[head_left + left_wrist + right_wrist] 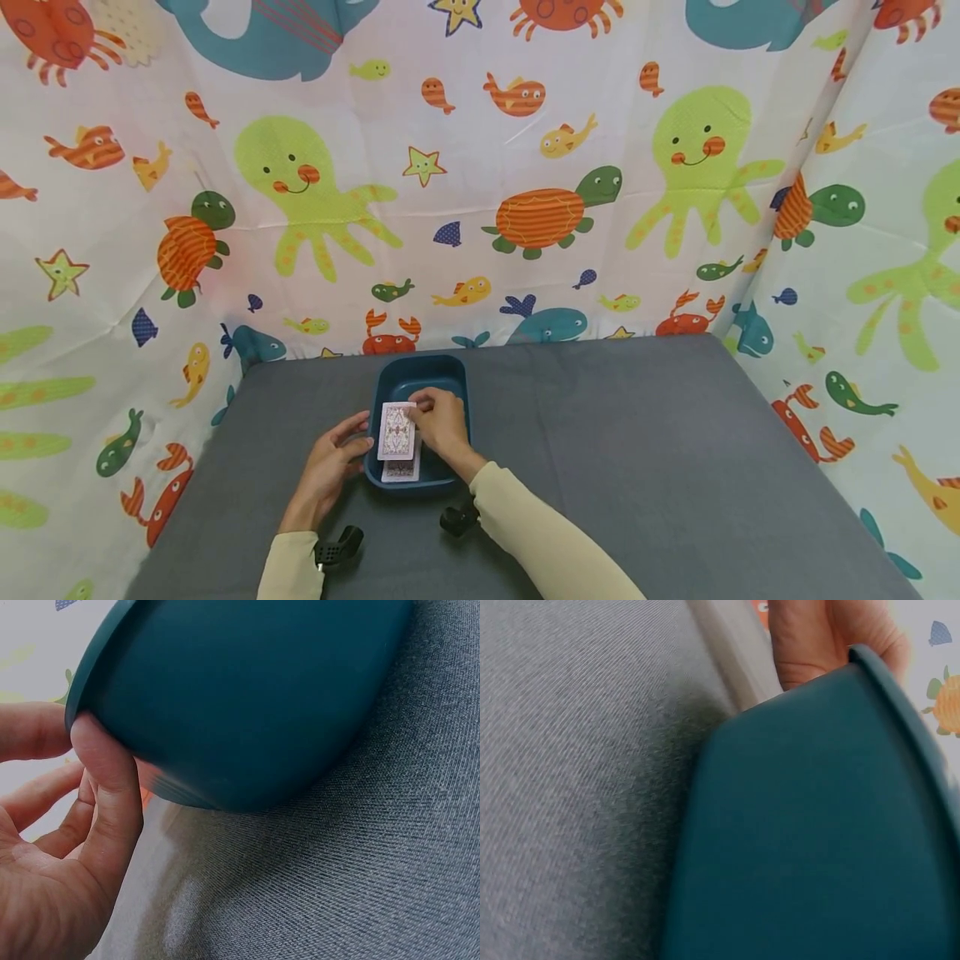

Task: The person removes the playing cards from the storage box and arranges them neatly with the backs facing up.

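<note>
A dark teal plastic tub [423, 364] stands on the grey cloth. My right hand [442, 421] reaches over it and pinches a playing card [396, 431] by its upper right edge, patterned back upward. Below that card, another patterned playing card [401, 472] shows inside the tub, partly covered; whether it is a stack I cannot tell. My left hand [333, 462] holds the tub's left rim. In the left wrist view, its thumb [109, 757] lies against the rim with a finger behind. The right wrist view shows mostly the tub's outer wall [817, 825], and the cards are hidden there.
Grey cloth [637, 450] covers the table, stretching right of the tub. A white curtain [465, 242] printed with sea animals hangs behind and at both sides. Black wrist cameras [339, 547] sit on both wrists, close to the tub's front.
</note>
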Tool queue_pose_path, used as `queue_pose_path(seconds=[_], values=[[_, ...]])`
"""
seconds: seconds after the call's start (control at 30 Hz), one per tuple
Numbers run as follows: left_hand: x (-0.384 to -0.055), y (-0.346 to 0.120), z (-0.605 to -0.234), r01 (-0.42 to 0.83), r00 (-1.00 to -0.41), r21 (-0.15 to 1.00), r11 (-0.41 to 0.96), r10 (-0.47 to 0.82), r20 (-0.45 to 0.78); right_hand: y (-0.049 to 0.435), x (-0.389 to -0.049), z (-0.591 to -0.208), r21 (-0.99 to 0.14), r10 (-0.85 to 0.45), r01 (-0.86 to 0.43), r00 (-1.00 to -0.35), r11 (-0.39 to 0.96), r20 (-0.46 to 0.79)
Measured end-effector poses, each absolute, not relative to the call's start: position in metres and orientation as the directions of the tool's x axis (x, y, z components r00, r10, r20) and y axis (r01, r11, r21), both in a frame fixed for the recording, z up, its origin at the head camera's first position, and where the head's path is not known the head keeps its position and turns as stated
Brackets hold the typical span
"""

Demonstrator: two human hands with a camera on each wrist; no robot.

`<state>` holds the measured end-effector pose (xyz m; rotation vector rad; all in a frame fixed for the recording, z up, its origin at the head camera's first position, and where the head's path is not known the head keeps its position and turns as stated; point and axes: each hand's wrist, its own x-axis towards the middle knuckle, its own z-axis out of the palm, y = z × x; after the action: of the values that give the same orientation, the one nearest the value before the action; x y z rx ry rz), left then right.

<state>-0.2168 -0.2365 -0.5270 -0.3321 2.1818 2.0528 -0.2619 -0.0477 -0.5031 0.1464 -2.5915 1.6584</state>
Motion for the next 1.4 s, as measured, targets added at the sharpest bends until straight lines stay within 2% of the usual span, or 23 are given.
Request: queue_pose_path(seconds=[0.4, 0.77, 1.4], values=[[-0.217, -0.238, -0.527, -0.245, -0.967, 0.968, 0.056, -0.083, -0.24, -0.034, -0.252, -0.482, -0.943, -0.123, -0.182, -0.981, 0.28, 0.153], [-0.216, -0.238, -0.527, -0.237, -0.969, 0.971, 0.045, -0.085, -0.232, -0.01, -0.244, -0.471, -0.938, -0.145, -0.233, -0.969, 0.255, 0.201], [-0.217, -0.236, -0.527, -0.226, -0.971, 0.974, 0.016, -0.079, -0.224, 0.061, -0.262, -0.47, -0.954, -0.011, -0.212, -0.977, 0.213, 0.215]])
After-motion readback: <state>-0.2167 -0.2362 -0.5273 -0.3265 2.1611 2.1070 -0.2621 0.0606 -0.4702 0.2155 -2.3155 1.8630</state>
